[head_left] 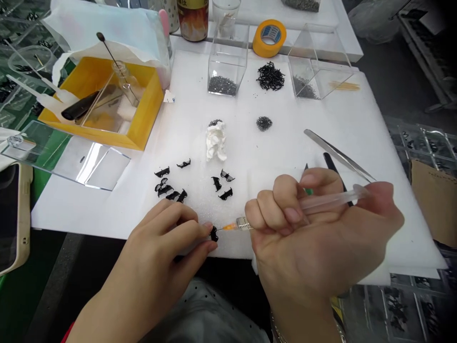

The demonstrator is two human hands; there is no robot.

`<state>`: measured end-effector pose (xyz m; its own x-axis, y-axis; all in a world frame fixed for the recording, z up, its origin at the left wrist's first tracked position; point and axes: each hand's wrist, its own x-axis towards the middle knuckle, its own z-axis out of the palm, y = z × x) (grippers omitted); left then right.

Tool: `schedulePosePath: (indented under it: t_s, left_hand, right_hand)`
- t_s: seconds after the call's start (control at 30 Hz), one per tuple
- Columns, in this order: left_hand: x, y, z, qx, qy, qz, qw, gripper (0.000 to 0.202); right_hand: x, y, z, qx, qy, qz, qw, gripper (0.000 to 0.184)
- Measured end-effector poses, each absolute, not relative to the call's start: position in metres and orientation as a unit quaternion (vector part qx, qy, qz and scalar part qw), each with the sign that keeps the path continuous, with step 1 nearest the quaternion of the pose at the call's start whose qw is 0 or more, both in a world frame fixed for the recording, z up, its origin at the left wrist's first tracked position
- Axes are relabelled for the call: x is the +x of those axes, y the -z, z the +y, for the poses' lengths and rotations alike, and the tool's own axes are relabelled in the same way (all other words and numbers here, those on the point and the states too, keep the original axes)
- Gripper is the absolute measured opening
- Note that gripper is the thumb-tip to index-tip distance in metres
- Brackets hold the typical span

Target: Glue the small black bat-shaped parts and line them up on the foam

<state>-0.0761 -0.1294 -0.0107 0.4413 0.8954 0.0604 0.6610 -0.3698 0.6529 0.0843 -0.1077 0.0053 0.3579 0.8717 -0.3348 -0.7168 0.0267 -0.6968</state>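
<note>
My left hand is closed, with a miniature black glasses frame pinched between thumb and fingertips near the table's front edge. In my right hand lies a syringe, fingers wrapped around the barrel and the plunger end against the base of the thumb. Its orange needle hub points left, and the thin needle tip reaches the black frame; whether it touches is too fine to tell. Several similar black frames lie just beyond my left hand, and a few more sit to their right.
Tweezers lie at the right. Beyond are crumpled white tissue, a pile of tiny dark parts, black pins, clear boxes and orange tape. A yellow tray and a phone are left.
</note>
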Motion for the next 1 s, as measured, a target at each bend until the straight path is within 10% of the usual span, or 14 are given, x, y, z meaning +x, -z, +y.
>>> schedulePosePath:
  t_s: [1.0]
  left_hand:
    - [-0.076, 0.009, -0.129, 0.819, -0.191, 0.476, 0.258, 0.006]
  right_hand:
    - [0.084, -0.007, -0.129, -0.452, -0.505, -0.296, 0.674, 0.045]
